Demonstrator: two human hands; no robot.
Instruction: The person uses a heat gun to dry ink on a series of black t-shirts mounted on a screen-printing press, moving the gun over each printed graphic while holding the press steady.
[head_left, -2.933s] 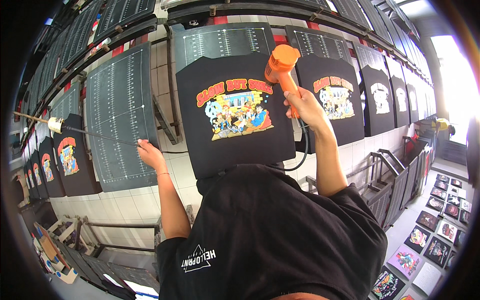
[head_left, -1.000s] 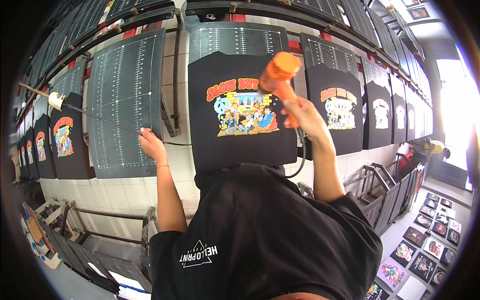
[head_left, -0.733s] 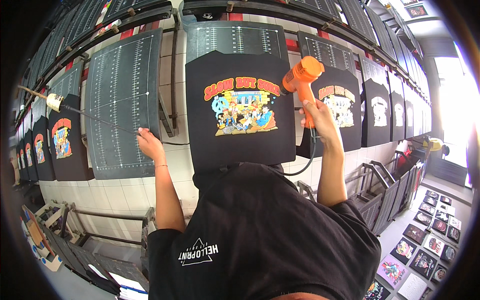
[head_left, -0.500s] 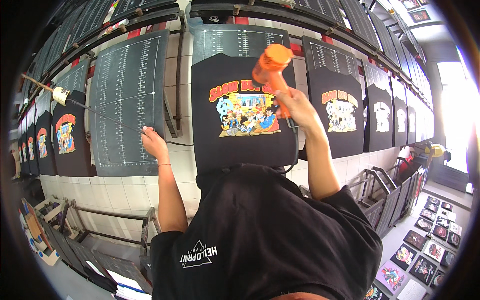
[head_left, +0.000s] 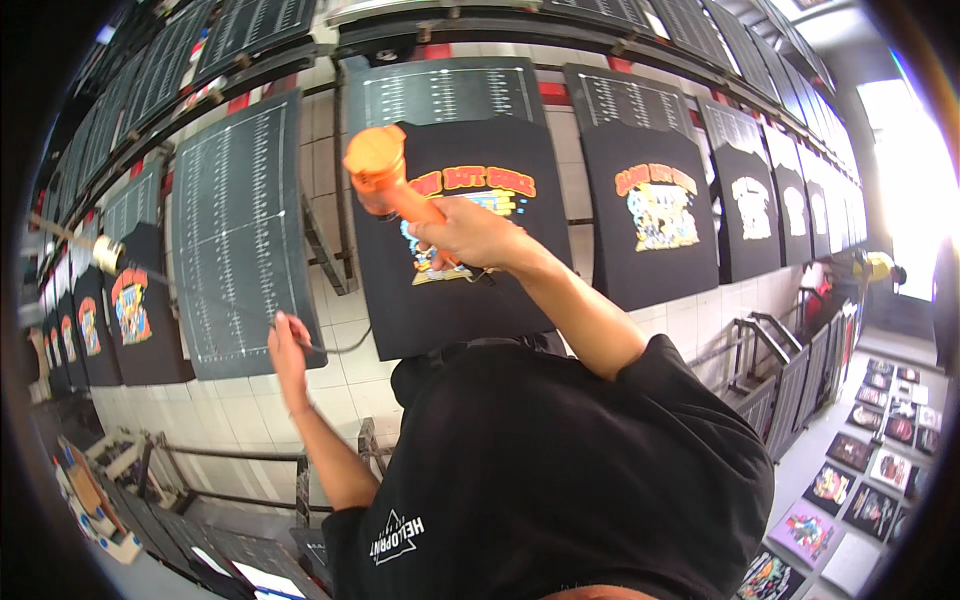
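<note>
In the head view, an open, pale wooden box-like frame stands at the near left; its contents are too small to make out. The orange plastic heat gun is above the left part of a black cloth T-shirt, its round cap facing up and its barrel turned down toward the fabric (whether it touches is hard to tell). The long axis of its handle slants from the far left to the near right, into the right hand, whose fingers are wrapped around the grip with hardly any opening.

The left hand, well apart at the left, has its fingers closed on a thin, flexible dark cord, which curves rightward toward the shirt. Farther left is a cream cylinder (its outline is soft).

The shirt lies smooth over a flat, dark grey rectangular board, ruled in white at its far end; red arched lettering tops its multicoloured cartoon print. To the left is a matte grey ruled panel, to the right another black printed shirt. Glossy white tiles show beneath.
</note>
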